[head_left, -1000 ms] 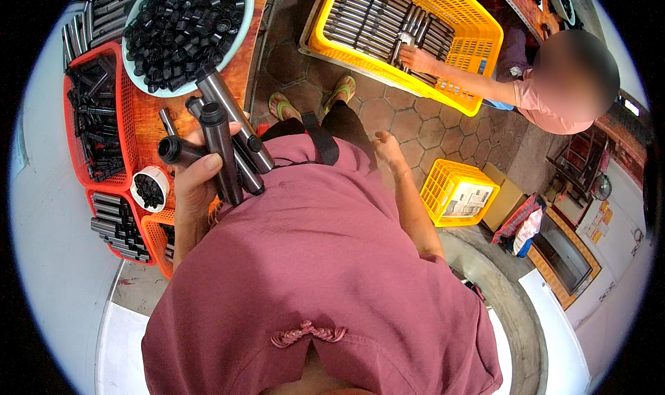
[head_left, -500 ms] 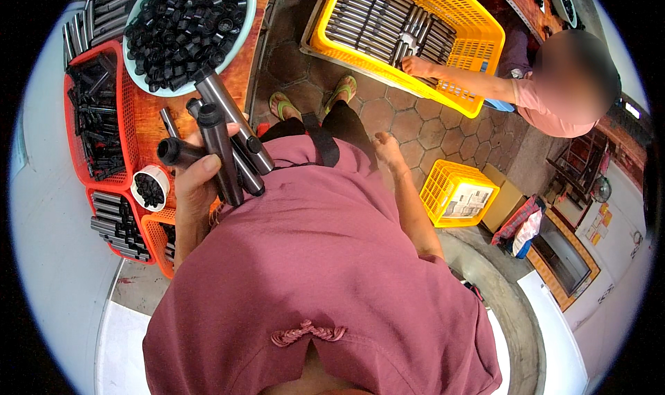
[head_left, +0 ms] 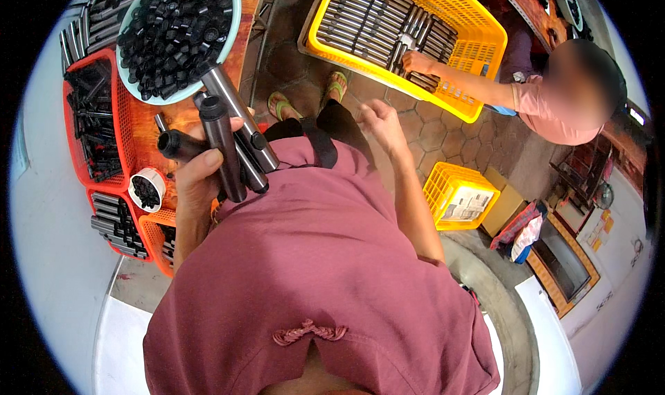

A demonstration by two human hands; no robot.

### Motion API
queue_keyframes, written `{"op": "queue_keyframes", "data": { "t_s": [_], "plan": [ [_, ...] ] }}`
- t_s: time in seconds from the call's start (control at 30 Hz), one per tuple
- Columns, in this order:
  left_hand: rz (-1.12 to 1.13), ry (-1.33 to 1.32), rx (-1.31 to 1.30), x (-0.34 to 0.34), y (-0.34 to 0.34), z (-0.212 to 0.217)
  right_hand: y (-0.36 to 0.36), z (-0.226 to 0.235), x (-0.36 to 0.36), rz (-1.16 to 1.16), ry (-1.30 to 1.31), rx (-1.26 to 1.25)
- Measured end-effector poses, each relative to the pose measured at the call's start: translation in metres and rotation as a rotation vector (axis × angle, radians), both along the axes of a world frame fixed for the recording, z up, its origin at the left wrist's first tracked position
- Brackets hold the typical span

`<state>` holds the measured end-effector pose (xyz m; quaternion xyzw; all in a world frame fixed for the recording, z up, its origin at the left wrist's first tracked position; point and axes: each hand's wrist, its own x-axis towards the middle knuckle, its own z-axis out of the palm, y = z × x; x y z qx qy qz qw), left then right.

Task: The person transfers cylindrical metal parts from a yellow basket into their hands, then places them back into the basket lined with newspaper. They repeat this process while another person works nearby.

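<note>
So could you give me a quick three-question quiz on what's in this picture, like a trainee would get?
1. True or false: the left hand grips a bundle of metal tubes.
2. What fills the pale green bowl? A) black caps B) screws C) rice
3. What does the right hand hold?

Key:
1. True; several tubes with black ends.
2. A; small black caps.
3. Nothing; it hangs open over the tiled floor.
</note>
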<state>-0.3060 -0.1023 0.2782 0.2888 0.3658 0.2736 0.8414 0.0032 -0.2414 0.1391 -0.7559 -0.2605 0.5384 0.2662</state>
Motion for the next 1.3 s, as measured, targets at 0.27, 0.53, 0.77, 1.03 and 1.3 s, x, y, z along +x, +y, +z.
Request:
{"op": "queue_keyframes", "data": {
  "t_s": [0.27,0.53,0.77,1.03,1.3],
  "plan": [
    [0.025,0.116,-0.111,0.084,0.002,-0.019,0.091,0.108,-0.016,0.368,0.437,0.351],
    [-0.050,0.181,-0.188,0.196,0.015,-0.046,0.080,0.083,0.058,0.149,0.488,0.164],
    [-0.094,0.225,-0.199,0.230,0.015,-0.089,0.050,0.045,0.139,-0.173,0.420,0.007],
    [0.118,0.443,-0.257,0.204,0.005,-0.093,0.016,-0.204,0.271,0.278,-0.346,-0.557],
    [0.164,0.433,-0.303,0.189,-0.011,-0.112,0.005,-0.329,0.286,0.343,-0.404,-0.673]
  ]
}}
